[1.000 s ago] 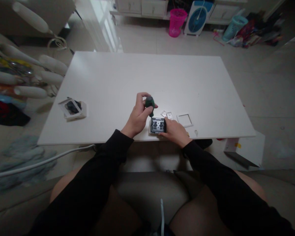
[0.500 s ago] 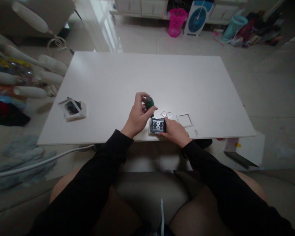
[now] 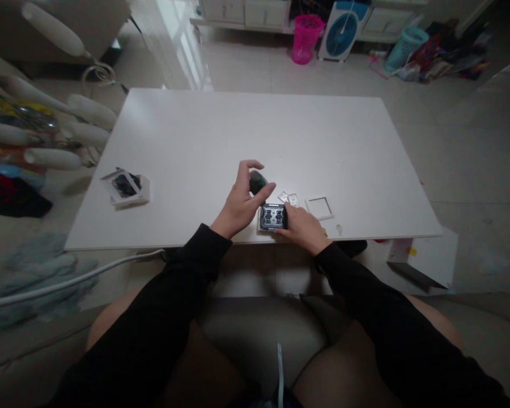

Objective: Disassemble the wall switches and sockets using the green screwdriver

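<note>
My left hand [image 3: 243, 198] is closed loosely around the green and black handle of a screwdriver [image 3: 257, 182], with the index finger raised off it. The handle stands over the upper left corner of a black socket module [image 3: 273, 217] in a pale housing, at the table's front edge. Whether the tip touches a screw there is too small to tell. From the right side, my right hand [image 3: 304, 226] grips this module with thumb and fingers. Two small whitish plates [image 3: 293, 200] lie just behind it, and a white square frame [image 3: 319, 208] rests to the right.
On the left of the white table [image 3: 221, 124] sits another white frame and housing [image 3: 126, 187] with dark parts inside. A small pale piece [image 3: 339, 229] lies near the front edge. A pink basket [image 3: 306, 39] and a fan [image 3: 342, 31] stand on the floor beyond.
The fingers and thumb of my left hand have shifted around the screwdriver handle, which has tilted slightly left. My right hand and the module stay in place.
</note>
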Available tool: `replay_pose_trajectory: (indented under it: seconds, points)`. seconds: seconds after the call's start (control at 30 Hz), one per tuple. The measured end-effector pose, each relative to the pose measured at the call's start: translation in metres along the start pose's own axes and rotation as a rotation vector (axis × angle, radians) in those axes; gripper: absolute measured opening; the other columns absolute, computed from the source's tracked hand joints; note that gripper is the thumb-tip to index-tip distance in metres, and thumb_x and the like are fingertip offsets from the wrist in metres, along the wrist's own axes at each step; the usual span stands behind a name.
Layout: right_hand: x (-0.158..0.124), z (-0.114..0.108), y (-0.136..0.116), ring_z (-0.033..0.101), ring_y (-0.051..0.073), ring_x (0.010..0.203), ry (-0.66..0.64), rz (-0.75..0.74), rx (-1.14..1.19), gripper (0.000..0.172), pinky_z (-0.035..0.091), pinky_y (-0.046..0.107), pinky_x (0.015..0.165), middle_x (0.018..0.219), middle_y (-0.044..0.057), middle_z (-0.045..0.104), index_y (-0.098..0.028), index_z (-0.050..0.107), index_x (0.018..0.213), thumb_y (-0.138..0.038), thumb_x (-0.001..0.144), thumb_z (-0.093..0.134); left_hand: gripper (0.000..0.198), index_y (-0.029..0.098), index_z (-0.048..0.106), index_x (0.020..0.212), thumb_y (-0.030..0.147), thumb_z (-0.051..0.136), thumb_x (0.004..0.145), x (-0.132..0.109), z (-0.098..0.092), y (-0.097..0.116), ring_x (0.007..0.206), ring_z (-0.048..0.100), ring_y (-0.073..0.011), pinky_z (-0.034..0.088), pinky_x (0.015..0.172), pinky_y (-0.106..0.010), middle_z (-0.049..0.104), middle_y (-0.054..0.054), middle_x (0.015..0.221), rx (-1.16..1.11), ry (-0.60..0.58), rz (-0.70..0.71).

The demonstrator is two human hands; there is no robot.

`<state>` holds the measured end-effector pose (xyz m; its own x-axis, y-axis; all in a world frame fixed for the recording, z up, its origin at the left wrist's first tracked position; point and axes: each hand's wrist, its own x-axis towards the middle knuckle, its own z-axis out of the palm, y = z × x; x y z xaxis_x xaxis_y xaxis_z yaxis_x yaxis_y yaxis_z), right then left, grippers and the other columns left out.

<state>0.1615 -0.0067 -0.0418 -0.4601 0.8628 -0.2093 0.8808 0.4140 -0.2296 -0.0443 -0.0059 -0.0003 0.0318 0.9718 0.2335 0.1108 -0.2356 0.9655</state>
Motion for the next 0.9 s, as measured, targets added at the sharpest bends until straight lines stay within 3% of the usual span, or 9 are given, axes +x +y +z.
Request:
replay_pose_trajectory:
  seconds: [0.13,0.27,0.43,0.57,0.77,0.9]
  points:
    - [-0.0008,-0.0026,-0.0015,0.069,0.036,0.108,-0.012,0.011,-0.002,0.066,0.050,0.041,0.079,0.122,0.020,0.073,-0.015,0.051,0.137,-0.045,0.086,0.079,0.049,0.029,0.046,0.121,0.032,0.077,0.084,0.0010,-0.0001,0.0009,0.080,0.059,-0.0124,0.055,0.073,-0.031,0.050,0.000,0.104,0.001,0.054,0.002]
    - [-0.0014,-0.0032,-0.0022,0.068,0.035,0.109,-0.009,0.011,-0.008,0.066,0.050,0.040,0.080,0.124,0.020,0.073,-0.016,0.050,0.137,-0.045,0.085,0.080,0.048,0.028,0.047,0.121,0.031,0.077,0.085,0.0023,-0.0016,-0.0020,0.083,0.062,-0.0140,0.057,0.076,-0.031,0.053,0.001,0.098,0.014,0.065,0.025]
    - [-0.0008,-0.0014,-0.0015,0.069,0.036,0.109,-0.016,0.014,-0.009,0.067,0.050,0.040,0.082,0.124,0.022,0.072,-0.013,0.050,0.137,-0.045,0.086,0.080,0.032,0.026,0.046,0.127,0.032,0.059,0.097,0.0025,-0.0031,-0.0027,0.094,0.065,-0.0179,0.057,0.081,-0.034,0.064,-0.004,0.104,-0.002,-0.038,0.081]
    - [0.0000,-0.0009,-0.0004,0.069,0.036,0.108,-0.016,0.010,-0.013,0.068,0.050,0.041,0.081,0.123,0.022,0.072,-0.014,0.050,0.137,-0.046,0.085,0.080,0.023,0.026,0.048,0.124,0.031,0.048,0.102,0.0004,-0.0037,-0.0012,0.088,0.062,-0.0171,0.056,0.076,-0.033,0.063,-0.004,0.100,0.029,-0.065,0.100]
    - [0.0004,-0.0016,-0.0003,0.069,0.035,0.109,-0.020,0.009,-0.002,0.066,0.050,0.040,0.081,0.123,0.021,0.072,-0.014,0.050,0.136,-0.046,0.086,0.079,0.016,0.024,0.051,0.107,0.034,0.059,0.099,0.0010,-0.0014,0.0029,0.082,0.059,-0.0152,0.056,0.076,-0.032,0.057,-0.001,0.093,0.118,-0.037,0.103]
    - [-0.0003,-0.0028,-0.0016,0.069,0.036,0.109,-0.020,0.019,-0.001,0.068,0.050,0.040,0.081,0.123,0.021,0.072,-0.014,0.050,0.137,-0.045,0.085,0.081,0.020,0.023,0.053,0.107,0.031,0.067,0.095,0.0032,-0.0010,0.0018,0.084,0.061,-0.0139,0.056,0.073,-0.029,0.058,-0.002,0.098,0.132,0.001,0.113]
